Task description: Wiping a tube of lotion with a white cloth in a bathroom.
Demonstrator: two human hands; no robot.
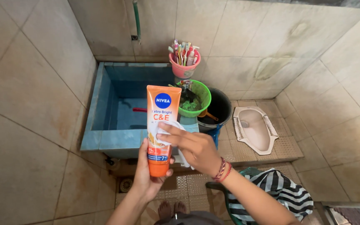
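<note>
Tiled bathroom; pink cup (183, 66) holds toothbrushes. Left hand (148, 175) grips orange tube (161, 125); right hand (196, 150) presses white cloth (168, 135) on it.

Soft, even light, sharp focus, wide-angle bending at edges.

We see a blue tiled water basin (105, 137) against the wall, a pink cup of toothbrushes (184, 66) on its corner, a green bowl (203, 93) beside a black bucket (223, 106), and a squat toilet (257, 129) further right.
</note>
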